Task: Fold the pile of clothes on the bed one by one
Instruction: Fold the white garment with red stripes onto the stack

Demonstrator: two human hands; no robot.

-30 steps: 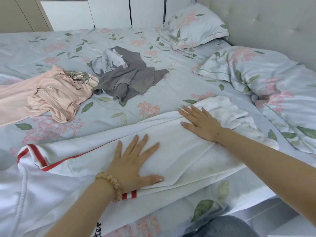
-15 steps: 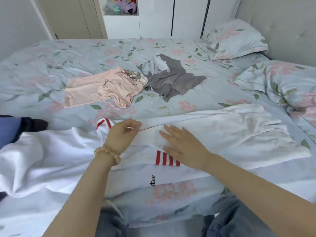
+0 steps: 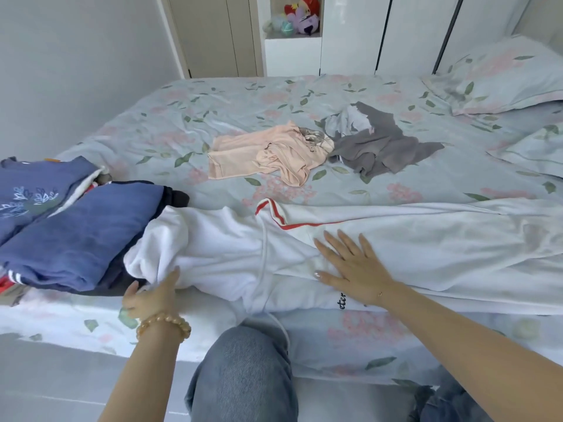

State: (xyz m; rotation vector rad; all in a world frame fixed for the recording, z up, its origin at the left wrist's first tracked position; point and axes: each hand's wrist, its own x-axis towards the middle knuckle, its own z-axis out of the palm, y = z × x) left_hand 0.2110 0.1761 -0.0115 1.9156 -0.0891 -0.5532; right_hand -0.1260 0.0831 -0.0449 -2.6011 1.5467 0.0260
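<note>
White hooded sweatshirt with red trim and a white drawstring [image 3: 396, 251] lies spread across the near edge of the bed with the pale blue floral sheet [image 3: 213, 111], body running off to the right, hood end bunched at the left. Part of its near edge hangs over the mattress side; black lettering shows there by the right wrist.

Right hand [image 3: 350, 266]: flat, palm down, fingers spread, pressing on the sweatshirt just below the red-trimmed collar edge. Not gripping anything.

Left hand [image 3: 152, 295]: at the mattress edge, touching the lower left bunch of the white sweatshirt. Fingers curl up against the fabric, thumb apart; cannot tell whether it actually pinches the cloth. Beige bead bracelet [image 3: 163, 325] on that wrist.

Stack of folded blue garments [image 3: 76, 226] sits at the left on the bed, touching the sweatshirt's hood end; the top-left piece has a pale leaf print.

Further back, mid-bed: crumpled peach-pink garment [image 3: 268, 153] with a crumpled grey garment [image 3: 380, 144] right beside it, edges touching. Both unfolded, well apart from the hands.

Floral pillow [image 3: 499, 77] at far right. Person's knee in blue denim jeans [image 3: 243, 376] against the bed side, below the sweatshirt. Plush toys [image 3: 300, 18] in a niche of the back wall.
</note>
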